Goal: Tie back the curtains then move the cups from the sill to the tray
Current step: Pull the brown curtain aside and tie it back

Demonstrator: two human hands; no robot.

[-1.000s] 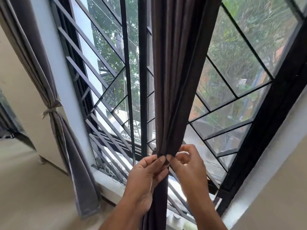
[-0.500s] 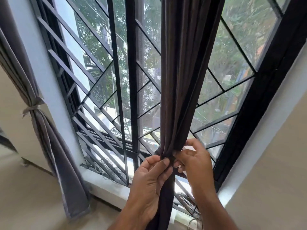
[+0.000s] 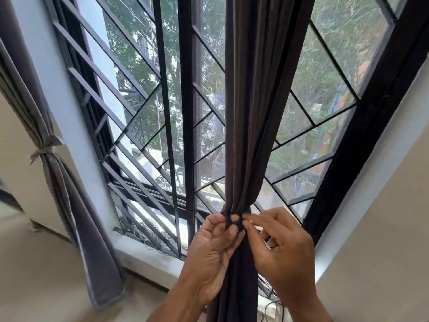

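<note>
A dark brown curtain (image 3: pixel 257 112) hangs gathered in front of the window, pinched into a narrow bunch at its waist. A dark tie band (image 3: pixel 234 220) wraps that bunch. My left hand (image 3: pixel 212 249) pinches the band from the left. My right hand (image 3: pixel 278 247) pinches it from the right with thumb and forefinger. At the far left a grey curtain (image 3: pixel 67 205) hangs tied back with a pale band (image 3: pixel 43 152). The white sill (image 3: pixel 148 259) runs under the window. No cups or tray are in view.
Black metal window bars (image 3: pixel 185 117) and a thick black frame (image 3: pixel 362 126) stand right behind the curtain. Loose wires (image 3: pixel 148 238) lie on the sill, and more wires (image 3: pixel 271 307) show low beside my right wrist. Beige walls flank the window.
My view has shifted so the window sits further right and closer. Both hands stay at the curtain's waist; my right fingers have spread and now pinch the band beside my left thumb.
</note>
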